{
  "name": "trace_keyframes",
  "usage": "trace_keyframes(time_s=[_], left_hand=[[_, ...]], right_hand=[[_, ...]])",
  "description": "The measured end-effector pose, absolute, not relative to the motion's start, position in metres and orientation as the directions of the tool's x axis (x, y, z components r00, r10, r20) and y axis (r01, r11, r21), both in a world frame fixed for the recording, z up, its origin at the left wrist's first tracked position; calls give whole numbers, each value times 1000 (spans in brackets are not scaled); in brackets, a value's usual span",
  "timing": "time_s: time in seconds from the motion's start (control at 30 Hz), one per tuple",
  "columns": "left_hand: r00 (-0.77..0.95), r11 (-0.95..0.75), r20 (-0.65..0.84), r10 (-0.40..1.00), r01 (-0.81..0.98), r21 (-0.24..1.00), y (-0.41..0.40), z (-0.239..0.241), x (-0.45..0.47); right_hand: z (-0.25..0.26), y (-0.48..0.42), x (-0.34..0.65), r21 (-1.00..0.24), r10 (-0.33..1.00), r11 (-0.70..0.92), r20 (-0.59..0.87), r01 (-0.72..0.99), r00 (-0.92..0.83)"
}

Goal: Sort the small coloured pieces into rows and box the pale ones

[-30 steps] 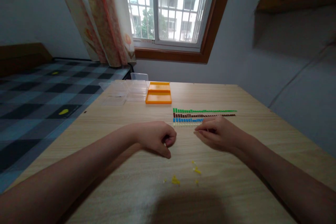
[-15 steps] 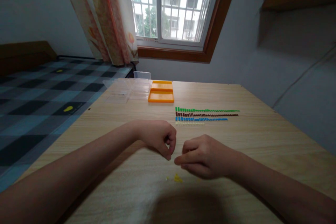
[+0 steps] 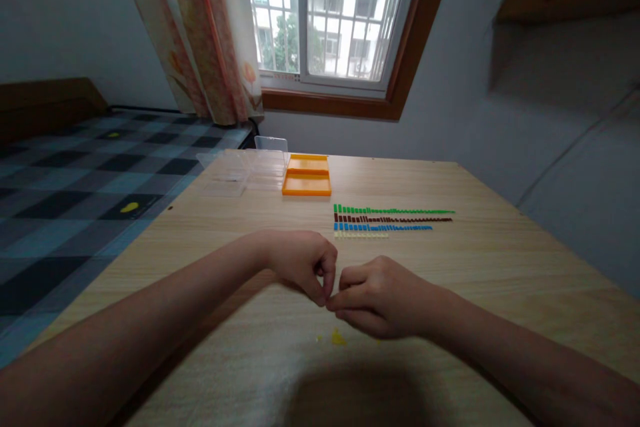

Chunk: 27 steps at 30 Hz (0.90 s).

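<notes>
My left hand (image 3: pixel 305 265) is closed in a pinch, thumb and index fingertip together, above the middle of the table. My right hand (image 3: pixel 383 297) meets it from the right, its fingers also pressed together, the fingertips of both hands touching. Whatever is between them is too small to make out. Just below the hands lies a small heap of yellow pieces (image 3: pixel 338 337), with a tiny pale one (image 3: pixel 319 339) to its left. Beyond the hands run rows of small pieces: green (image 3: pixel 370 209), brown (image 3: pixel 370 219), blue (image 3: pixel 370 227) and a shorter pale yellow row (image 3: pixel 357 235).
An open orange box (image 3: pixel 307 191) stands at the far side of the wooden table (image 3: pixel 240 373). Left of it are clear plastic cases (image 3: pixel 225 180), one with its lid raised. A bed with a checked cover (image 3: pixel 65 213) adjoins the table's left side.
My right hand has shifted slightly left, and its fingertips now touch those of my left hand. My left hand has hardly moved.
</notes>
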State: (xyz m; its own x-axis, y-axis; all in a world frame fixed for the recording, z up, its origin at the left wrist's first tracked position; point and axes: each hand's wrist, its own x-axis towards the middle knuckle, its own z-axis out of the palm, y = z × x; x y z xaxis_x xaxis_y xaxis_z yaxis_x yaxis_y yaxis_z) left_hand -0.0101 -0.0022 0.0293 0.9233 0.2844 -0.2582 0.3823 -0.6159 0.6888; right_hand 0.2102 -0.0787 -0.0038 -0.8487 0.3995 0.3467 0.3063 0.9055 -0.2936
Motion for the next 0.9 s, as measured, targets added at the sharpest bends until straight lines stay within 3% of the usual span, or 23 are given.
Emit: trace_keyframes(time_s=[0.7,0.9], left_hand=[[942,-654,-253,222,336,677,0,33,-10],[936,-641,-218,277,349,683,2,26,-11]], right_hand=[[-4,-64,224,-441,674,720,261,536,-691],[11,-56,235,-474,737,661,265,582,-622]])
